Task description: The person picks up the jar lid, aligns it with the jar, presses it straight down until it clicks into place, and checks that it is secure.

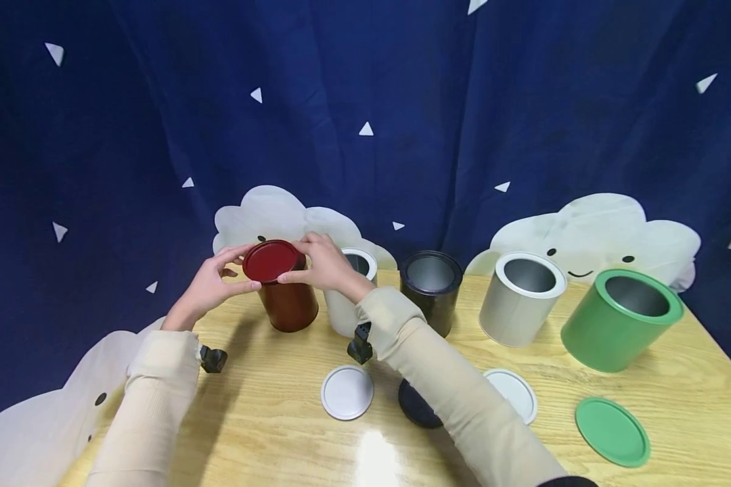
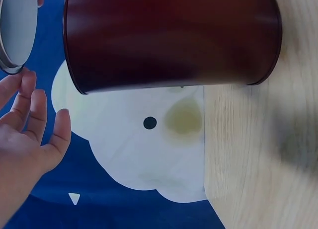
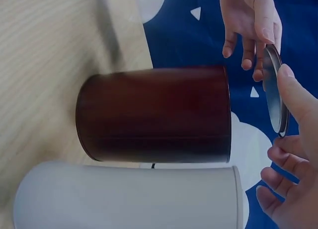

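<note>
Both hands, left (image 1: pixel 210 284) & right (image 1: pixel 323 264), are pinching the red lid (image 1: pixel 271 260) by its rim, hovering level just above the upright red can (image 1: pixel 289 304) on the worktop (image 1: pixel 268 419); lid isn't seated yet.

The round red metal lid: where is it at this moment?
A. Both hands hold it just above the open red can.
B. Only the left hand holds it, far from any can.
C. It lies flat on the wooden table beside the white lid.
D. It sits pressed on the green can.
A: the round red metal lid is held between the left hand and the right hand, with a gap above the red can in the right wrist view.
</note>
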The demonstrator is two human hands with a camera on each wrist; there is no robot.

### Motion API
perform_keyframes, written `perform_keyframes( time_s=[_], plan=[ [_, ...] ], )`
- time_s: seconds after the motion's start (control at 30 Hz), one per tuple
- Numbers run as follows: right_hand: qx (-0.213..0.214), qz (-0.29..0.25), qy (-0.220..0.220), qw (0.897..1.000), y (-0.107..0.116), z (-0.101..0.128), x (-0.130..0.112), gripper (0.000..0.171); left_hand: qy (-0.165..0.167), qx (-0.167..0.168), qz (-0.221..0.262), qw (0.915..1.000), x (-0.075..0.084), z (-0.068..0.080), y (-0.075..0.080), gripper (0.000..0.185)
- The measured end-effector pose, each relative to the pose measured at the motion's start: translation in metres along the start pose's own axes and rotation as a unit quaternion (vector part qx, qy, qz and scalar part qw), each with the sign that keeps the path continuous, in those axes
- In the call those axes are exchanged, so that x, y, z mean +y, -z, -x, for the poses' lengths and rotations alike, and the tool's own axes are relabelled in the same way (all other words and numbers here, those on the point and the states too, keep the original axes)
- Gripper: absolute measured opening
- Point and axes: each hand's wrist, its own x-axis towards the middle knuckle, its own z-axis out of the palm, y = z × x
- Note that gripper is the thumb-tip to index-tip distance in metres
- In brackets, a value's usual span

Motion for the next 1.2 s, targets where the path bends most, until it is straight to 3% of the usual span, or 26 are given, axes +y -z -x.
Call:
perform_keyframes(
  time_s=[0.07,0.2,0.67,1.1,1.2],
  plan=[
    [-0.008,0.003,-0.005,1.000,0.000,-0.004,0.001,0.069,0.006,-0.004,0.000,1.0000,-0.001,-0.003,0.001,0.063],
    [-0.018,0.012,-0.015,1.000,0.000,-0.010,0.005,0.071,0.024,-0.016,-0.001,0.9996,-0.020,-0.012,0.001,0.066],
    [-0.048,0.064,-0.042,0.996,-0.001,-0.023,0.018,0.073,0.068,-0.053,0.029,0.9959,-0.034,-0.033,-0.004,0.064],
    [-0.088,0.129,-0.062,0.986,-0.014,-0.026,0.014,0.062,0.110,-0.075,0.039,0.9903,-0.043,-0.027,-0.005,0.063],
    [-0.096,0.131,-0.061,0.985,-0.016,-0.025,0.015,0.062,0.107,-0.076,0.042,0.9904,-0.044,-0.026,-0.006,0.065]
  ],
)
